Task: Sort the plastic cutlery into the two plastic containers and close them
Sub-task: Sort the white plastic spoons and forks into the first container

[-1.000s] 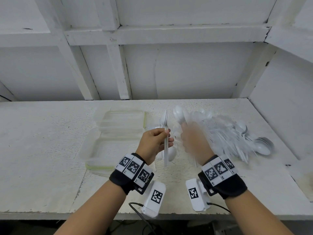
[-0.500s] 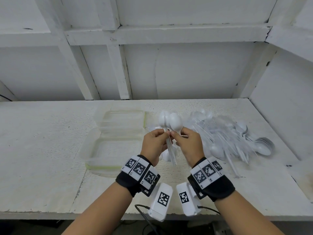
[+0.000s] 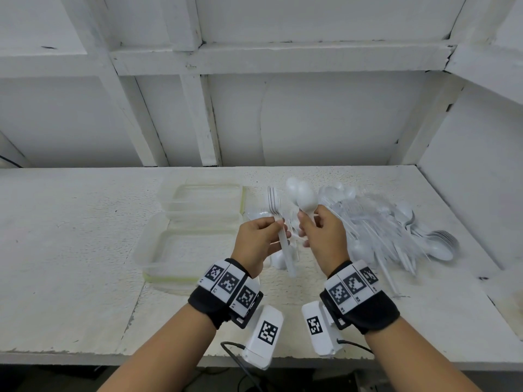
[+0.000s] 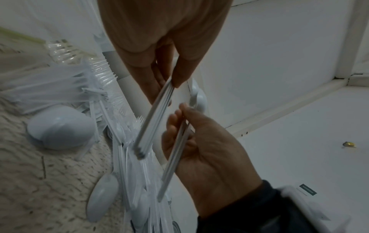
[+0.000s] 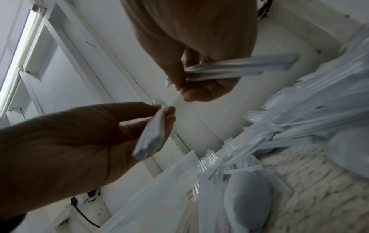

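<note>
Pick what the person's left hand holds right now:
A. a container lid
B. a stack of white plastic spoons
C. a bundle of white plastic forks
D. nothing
C: the left hand grips a bundle of white plastic forks, tines up; the right hand holds the white plastic spoons.

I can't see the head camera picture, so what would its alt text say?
Two hands are raised over a white table: the left hand grips a bundle of plastic forks, the right hand holds plastic spoons. Two open clear containers sit left, a cutlery pile right.
</note>
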Demonstrator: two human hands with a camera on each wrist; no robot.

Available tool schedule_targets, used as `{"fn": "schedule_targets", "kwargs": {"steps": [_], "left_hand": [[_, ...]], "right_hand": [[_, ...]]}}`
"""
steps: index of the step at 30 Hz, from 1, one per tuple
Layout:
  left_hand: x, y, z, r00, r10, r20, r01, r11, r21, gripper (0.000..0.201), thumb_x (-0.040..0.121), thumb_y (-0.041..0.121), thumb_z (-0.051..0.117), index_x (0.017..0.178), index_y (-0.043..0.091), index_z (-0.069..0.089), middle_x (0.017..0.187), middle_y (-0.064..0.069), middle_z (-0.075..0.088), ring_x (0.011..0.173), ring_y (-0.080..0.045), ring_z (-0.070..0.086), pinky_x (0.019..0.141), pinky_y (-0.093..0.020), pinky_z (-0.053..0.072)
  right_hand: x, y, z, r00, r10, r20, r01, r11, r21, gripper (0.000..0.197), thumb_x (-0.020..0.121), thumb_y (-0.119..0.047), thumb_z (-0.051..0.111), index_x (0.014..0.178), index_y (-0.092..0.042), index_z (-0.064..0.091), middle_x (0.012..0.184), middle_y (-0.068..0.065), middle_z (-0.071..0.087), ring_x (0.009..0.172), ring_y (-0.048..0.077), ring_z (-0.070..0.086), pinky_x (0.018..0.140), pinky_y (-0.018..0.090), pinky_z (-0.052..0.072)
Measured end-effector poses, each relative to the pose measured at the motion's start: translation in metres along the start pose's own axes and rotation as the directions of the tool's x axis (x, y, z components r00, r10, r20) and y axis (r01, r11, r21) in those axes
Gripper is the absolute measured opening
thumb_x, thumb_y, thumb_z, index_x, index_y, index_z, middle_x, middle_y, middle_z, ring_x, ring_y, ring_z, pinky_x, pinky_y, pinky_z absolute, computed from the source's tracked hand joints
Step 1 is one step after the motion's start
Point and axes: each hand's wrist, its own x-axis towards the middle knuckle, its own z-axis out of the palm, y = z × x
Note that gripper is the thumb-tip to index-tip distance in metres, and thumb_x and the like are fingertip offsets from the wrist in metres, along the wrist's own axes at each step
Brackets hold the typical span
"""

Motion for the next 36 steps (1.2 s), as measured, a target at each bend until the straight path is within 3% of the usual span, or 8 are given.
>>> {"fn": "schedule_targets", "kwargs": {"steps": [5, 12, 19, 22, 25, 28, 31, 36], "left_hand": [[-0.001, 0.001, 0.002, 1.000, 0.006, -0.021, -0.006, 0.999, -0.037, 0.014, 0.091, 0.004, 0.056, 0.079, 0.001, 0.062, 0.081, -0.013, 0.067, 0.074, -0.021, 0.068, 0.067, -0.026, 0.058], [-0.004, 0.002, 0.008, 0.999, 0.021, -0.030, -0.023, 0.996, -0.089, 0.011, 0.091, 0.000, 0.054, 0.082, -0.002, 0.060, 0.085, -0.020, 0.067, 0.068, -0.020, 0.070, 0.056, -0.023, 0.055], [-0.002, -0.001, 0.002, 0.998, 0.004, -0.060, -0.008, 0.998, -0.062, 0.006, 0.087, 0.003, 0.061, 0.083, -0.001, 0.060, 0.089, -0.023, 0.065, 0.080, -0.027, 0.066, 0.073, -0.028, 0.059], [-0.003, -0.002, -0.001, 0.999, -0.007, -0.041, 0.004, 0.998, -0.062, 0.009, 0.088, 0.005, 0.060, 0.086, -0.003, 0.064, 0.091, -0.023, 0.067, 0.081, -0.025, 0.068, 0.074, -0.028, 0.058], [-0.003, 0.001, -0.004, 1.000, -0.020, -0.017, 0.019, 0.999, -0.050, 0.010, 0.089, 0.003, 0.058, 0.083, -0.002, 0.064, 0.084, -0.017, 0.069, 0.075, -0.020, 0.069, 0.071, -0.027, 0.059], [-0.004, 0.004, -0.006, 1.000, -0.015, -0.015, 0.015, 1.000, -0.008, 0.010, 0.089, 0.003, 0.059, 0.082, -0.002, 0.064, 0.080, -0.013, 0.069, 0.073, -0.019, 0.069, 0.071, -0.027, 0.059], [-0.006, 0.005, -0.006, 1.000, -0.016, -0.001, 0.016, 1.000, 0.015, 0.010, 0.088, 0.003, 0.060, 0.082, -0.001, 0.065, 0.080, -0.011, 0.070, 0.077, -0.021, 0.069, 0.074, -0.028, 0.059], [-0.006, 0.005, -0.005, 1.000, -0.020, 0.008, 0.020, 1.000, 0.016, 0.011, 0.088, 0.004, 0.060, 0.083, -0.005, 0.063, 0.087, -0.018, 0.068, 0.084, -0.025, 0.068, 0.080, -0.032, 0.058]], "right_hand": [[0.002, 0.002, 0.003, 0.999, -0.021, -0.027, 0.020, 0.999, -0.039, 0.036, 0.092, -0.031, 0.054, 0.061, -0.015, 0.043, 0.065, 0.005, 0.048, 0.064, 0.025, 0.049, 0.061, 0.035, 0.043], [-0.003, 0.002, 0.015, 0.998, -0.058, 0.018, 0.059, 0.996, -0.064, 0.015, 0.092, -0.022, 0.055, 0.088, -0.010, 0.062, 0.086, 0.010, 0.066, 0.084, 0.026, 0.063, 0.076, 0.047, 0.054], [-0.005, -0.002, 0.015, 0.988, -0.101, 0.113, 0.121, 0.974, -0.191, 0.020, 0.094, -0.022, 0.052, 0.081, -0.010, 0.062, 0.086, 0.009, 0.054, 0.077, 0.012, 0.046, 0.062, 0.010, 0.035], [-0.007, -0.007, 0.010, 0.984, -0.066, 0.165, 0.091, 0.985, -0.148, 0.037, 0.094, -0.024, 0.053, 0.058, -0.023, 0.042, 0.074, -0.002, 0.040, 0.067, 0.005, 0.040, 0.061, 0.004, 0.035], [-0.004, -0.008, 0.005, 0.978, -0.047, 0.203, 0.066, 0.994, -0.089, 0.019, 0.096, -0.020, 0.048, 0.083, -0.022, 0.062, 0.079, -0.004, 0.052, 0.070, 0.002, 0.048, 0.062, 0.009, 0.037], [0.002, -0.008, 0.001, 0.983, -0.037, 0.179, 0.046, 0.998, -0.047, 0.016, 0.098, -0.022, 0.042, 0.111, -0.021, 0.051, 0.074, -0.009, 0.053, 0.062, 0.003, 0.048, 0.058, 0.016, 0.037], [0.004, -0.012, 0.001, 0.973, -0.024, 0.230, 0.033, 0.999, -0.034, 0.018, 0.099, -0.031, 0.036, 0.116, -0.024, 0.037, 0.078, -0.007, 0.049, 0.066, 0.002, 0.045, 0.059, 0.016, 0.034], [0.002, -0.010, 0.012, 0.979, -0.127, 0.156, 0.151, 0.977, -0.150, 0.017, 0.098, -0.015, 0.041, 0.108, -0.012, 0.054, 0.096, 0.001, 0.052, 0.084, 0.011, 0.052, 0.071, 0.016, 0.042]]}}
